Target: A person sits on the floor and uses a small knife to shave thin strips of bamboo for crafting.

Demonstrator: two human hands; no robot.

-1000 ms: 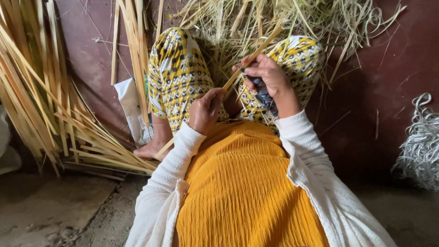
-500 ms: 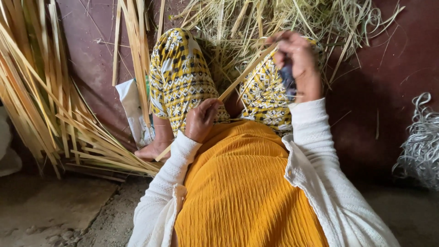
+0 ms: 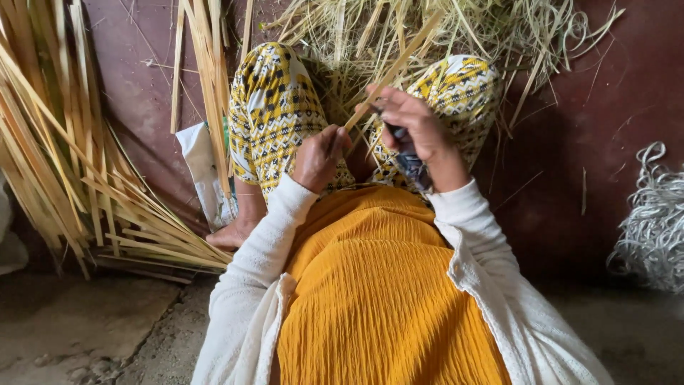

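Head view: straw (image 3: pixel 442 28) litters dark-red floor (image 3: pixel 605 107).

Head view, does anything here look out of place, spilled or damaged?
Nothing stands out. The left hand and right hand hold a pale cane strip, the right also gripping a dark tool. Loose shavings and split canes lie about on the floor.
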